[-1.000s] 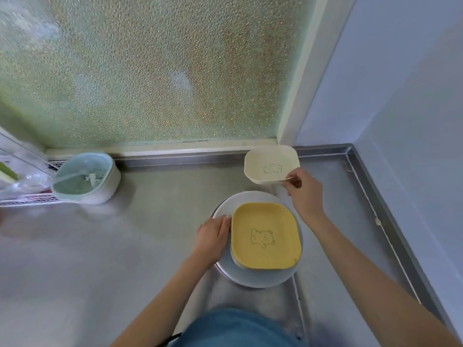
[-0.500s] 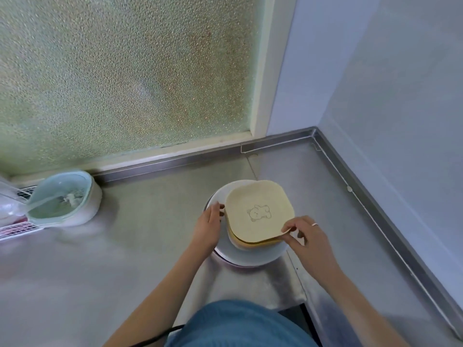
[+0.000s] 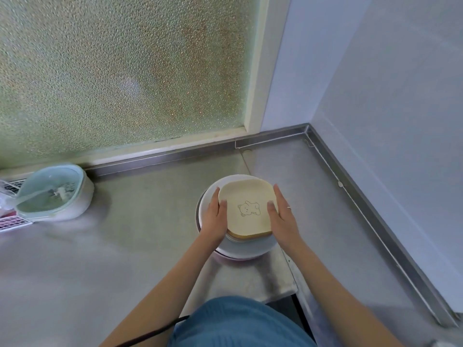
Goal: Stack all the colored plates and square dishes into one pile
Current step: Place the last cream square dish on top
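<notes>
A cream square dish [image 3: 248, 209] with a bear drawing lies on top of the pile. Under it peeks the edge of a yellow square dish [image 3: 250, 237]. Both rest on a white round plate [image 3: 246, 247], with a pinkish plate rim [image 3: 233, 257] showing beneath. The pile stands on the steel counter [image 3: 125, 246]. My left hand [image 3: 215, 216] presses against the left side of the square dishes, thumb on the cream rim. My right hand [image 3: 281, 216] holds the right side the same way.
A mint and white strainer bowl [image 3: 53, 191] with a utensil in it sits at the far left by a wire rack [image 3: 11, 221]. Frosted glass [image 3: 120, 71] backs the counter. A raised steel lip [image 3: 375, 214] runs along the right wall.
My right hand carried the cream dish from the back of the counter onto the yellow dish. Both hands now clasp the sides of the square dishes.
</notes>
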A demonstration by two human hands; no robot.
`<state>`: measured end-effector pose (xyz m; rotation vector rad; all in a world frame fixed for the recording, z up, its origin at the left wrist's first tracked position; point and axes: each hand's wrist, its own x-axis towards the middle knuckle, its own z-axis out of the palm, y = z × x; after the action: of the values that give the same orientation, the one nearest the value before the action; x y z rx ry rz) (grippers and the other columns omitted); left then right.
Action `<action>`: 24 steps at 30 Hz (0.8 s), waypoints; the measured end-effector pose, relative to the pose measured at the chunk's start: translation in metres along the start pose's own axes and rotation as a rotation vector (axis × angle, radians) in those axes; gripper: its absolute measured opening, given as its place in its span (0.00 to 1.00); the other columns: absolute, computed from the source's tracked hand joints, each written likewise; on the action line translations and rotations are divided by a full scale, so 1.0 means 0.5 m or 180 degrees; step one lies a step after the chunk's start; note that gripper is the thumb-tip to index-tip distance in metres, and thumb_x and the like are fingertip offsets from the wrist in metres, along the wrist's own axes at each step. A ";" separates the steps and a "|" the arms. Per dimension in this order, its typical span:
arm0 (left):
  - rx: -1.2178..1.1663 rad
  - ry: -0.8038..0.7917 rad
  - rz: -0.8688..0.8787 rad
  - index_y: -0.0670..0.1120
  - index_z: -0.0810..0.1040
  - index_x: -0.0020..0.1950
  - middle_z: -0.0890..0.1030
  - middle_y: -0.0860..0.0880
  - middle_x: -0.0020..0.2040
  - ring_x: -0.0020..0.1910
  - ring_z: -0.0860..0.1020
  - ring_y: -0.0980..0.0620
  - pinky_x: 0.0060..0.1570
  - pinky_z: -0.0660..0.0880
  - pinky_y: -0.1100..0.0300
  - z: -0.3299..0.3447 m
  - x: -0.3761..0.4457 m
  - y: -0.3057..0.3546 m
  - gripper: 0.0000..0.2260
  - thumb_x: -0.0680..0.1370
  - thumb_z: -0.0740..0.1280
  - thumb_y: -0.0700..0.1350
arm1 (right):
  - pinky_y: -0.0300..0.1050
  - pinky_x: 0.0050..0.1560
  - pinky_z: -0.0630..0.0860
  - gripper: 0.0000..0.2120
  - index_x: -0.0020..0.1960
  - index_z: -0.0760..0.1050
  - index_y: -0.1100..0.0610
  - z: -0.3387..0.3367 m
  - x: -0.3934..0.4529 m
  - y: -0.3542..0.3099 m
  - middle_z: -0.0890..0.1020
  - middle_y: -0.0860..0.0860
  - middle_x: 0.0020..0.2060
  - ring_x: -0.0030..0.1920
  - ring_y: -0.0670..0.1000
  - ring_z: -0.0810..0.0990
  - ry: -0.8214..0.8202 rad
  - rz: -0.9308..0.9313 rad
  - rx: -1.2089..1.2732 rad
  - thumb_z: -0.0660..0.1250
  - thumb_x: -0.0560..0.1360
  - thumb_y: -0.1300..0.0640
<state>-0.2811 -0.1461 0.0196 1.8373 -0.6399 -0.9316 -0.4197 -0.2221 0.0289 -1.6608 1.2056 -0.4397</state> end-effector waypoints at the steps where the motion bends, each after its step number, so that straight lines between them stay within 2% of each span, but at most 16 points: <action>1: -0.0061 0.0040 -0.0004 0.47 0.56 0.76 0.63 0.47 0.75 0.73 0.63 0.48 0.73 0.59 0.50 -0.001 0.004 0.001 0.21 0.83 0.49 0.48 | 0.41 0.69 0.54 0.24 0.77 0.49 0.48 0.003 0.002 -0.001 0.58 0.45 0.75 0.74 0.49 0.56 0.0022 0.0029 0.0037 0.50 0.82 0.53; 3: -0.0183 0.0090 0.0014 0.46 0.58 0.75 0.65 0.47 0.74 0.72 0.64 0.48 0.73 0.60 0.49 -0.003 0.012 0.002 0.20 0.83 0.50 0.47 | 0.41 0.69 0.54 0.24 0.76 0.50 0.48 0.009 0.005 -0.002 0.59 0.45 0.75 0.73 0.49 0.56 0.0046 0.0046 0.0094 0.50 0.82 0.54; 5: -0.0301 0.0122 0.0035 0.46 0.61 0.74 0.67 0.49 0.72 0.71 0.65 0.49 0.72 0.62 0.51 -0.007 0.018 0.000 0.19 0.83 0.51 0.46 | 0.37 0.66 0.53 0.23 0.76 0.51 0.49 0.015 0.009 -0.003 0.59 0.45 0.75 0.73 0.48 0.57 0.0097 0.0016 0.0167 0.51 0.82 0.55; 6: -0.0355 0.0142 0.0058 0.47 0.63 0.73 0.70 0.52 0.69 0.69 0.67 0.52 0.70 0.64 0.56 -0.009 0.018 0.002 0.18 0.83 0.51 0.45 | 0.34 0.64 0.52 0.23 0.76 0.51 0.49 0.018 0.011 -0.005 0.59 0.45 0.75 0.73 0.47 0.57 0.0116 -0.0001 0.0196 0.51 0.82 0.56; 8: -0.0403 0.0190 0.0117 0.52 0.67 0.68 0.74 0.58 0.59 0.58 0.72 0.60 0.58 0.67 0.71 -0.013 0.015 0.004 0.15 0.83 0.51 0.43 | 0.32 0.63 0.52 0.23 0.76 0.52 0.50 0.021 0.015 -0.006 0.59 0.45 0.75 0.73 0.47 0.57 0.0107 -0.0044 0.0212 0.51 0.82 0.56; 9: -0.0411 0.0202 0.0139 0.54 0.67 0.66 0.74 0.61 0.56 0.55 0.72 0.63 0.54 0.66 0.76 -0.013 0.015 0.005 0.14 0.83 0.51 0.43 | 0.33 0.63 0.52 0.23 0.76 0.52 0.49 0.020 0.016 -0.005 0.59 0.45 0.74 0.73 0.47 0.57 0.0075 -0.0049 0.0214 0.51 0.82 0.55; 10: -0.0401 0.0202 0.0137 0.53 0.66 0.67 0.74 0.61 0.59 0.57 0.72 0.63 0.55 0.65 0.77 -0.014 0.016 0.004 0.15 0.83 0.51 0.43 | 0.34 0.64 0.53 0.23 0.76 0.51 0.49 0.018 0.018 -0.001 0.59 0.44 0.74 0.73 0.47 0.57 0.0028 -0.0037 0.0238 0.51 0.82 0.54; 12: -0.0446 0.0226 0.0055 0.51 0.63 0.73 0.68 0.56 0.70 0.68 0.67 0.57 0.67 0.61 0.66 -0.016 0.017 -0.008 0.18 0.83 0.52 0.47 | 0.37 0.66 0.53 0.23 0.76 0.52 0.48 0.009 0.021 0.009 0.58 0.44 0.75 0.74 0.46 0.57 -0.0014 -0.0013 0.0372 0.50 0.82 0.51; 14: -0.0265 0.0537 -0.0040 0.51 0.59 0.75 0.60 0.54 0.75 0.75 0.57 0.55 0.74 0.53 0.58 -0.024 0.017 -0.025 0.21 0.82 0.51 0.51 | 0.37 0.67 0.52 0.23 0.76 0.52 0.49 -0.008 0.027 0.023 0.58 0.44 0.75 0.74 0.46 0.56 0.0200 0.0053 0.0536 0.49 0.82 0.50; 17: 0.0064 0.0953 -0.0022 0.48 0.55 0.76 0.55 0.53 0.77 0.77 0.49 0.55 0.74 0.46 0.60 -0.046 0.018 -0.054 0.21 0.83 0.49 0.49 | 0.35 0.67 0.52 0.22 0.76 0.53 0.52 -0.029 0.047 0.060 0.58 0.46 0.75 0.74 0.46 0.56 0.0522 0.0360 0.0783 0.47 0.83 0.50; 20: 0.0039 0.0652 -0.0355 0.46 0.56 0.76 0.58 0.49 0.77 0.77 0.53 0.51 0.72 0.50 0.58 -0.047 0.022 -0.087 0.21 0.83 0.48 0.49 | 0.45 0.70 0.58 0.21 0.75 0.57 0.54 -0.006 0.055 0.095 0.64 0.50 0.73 0.72 0.52 0.63 0.0350 0.0608 0.0716 0.48 0.83 0.51; 22: 0.0048 0.0552 -0.0380 0.47 0.61 0.74 0.67 0.44 0.70 0.71 0.64 0.45 0.66 0.60 0.56 -0.035 0.018 -0.100 0.20 0.83 0.49 0.51 | 0.53 0.64 0.69 0.17 0.69 0.64 0.55 0.019 0.056 0.104 0.73 0.53 0.64 0.64 0.56 0.72 0.0467 0.0690 0.0724 0.51 0.82 0.53; 24: 0.0005 0.0676 -0.0378 0.47 0.64 0.71 0.72 0.44 0.65 0.65 0.71 0.44 0.62 0.66 0.55 -0.028 0.018 -0.108 0.19 0.82 0.50 0.50 | 0.53 0.59 0.71 0.15 0.66 0.67 0.54 0.034 0.058 0.100 0.77 0.53 0.58 0.59 0.57 0.75 0.0650 0.0705 0.0723 0.52 0.81 0.53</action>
<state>-0.2628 -0.1232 -0.0284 1.9602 -0.4043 -0.7978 -0.4194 -0.2389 -0.0291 -1.2962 1.4163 -0.5939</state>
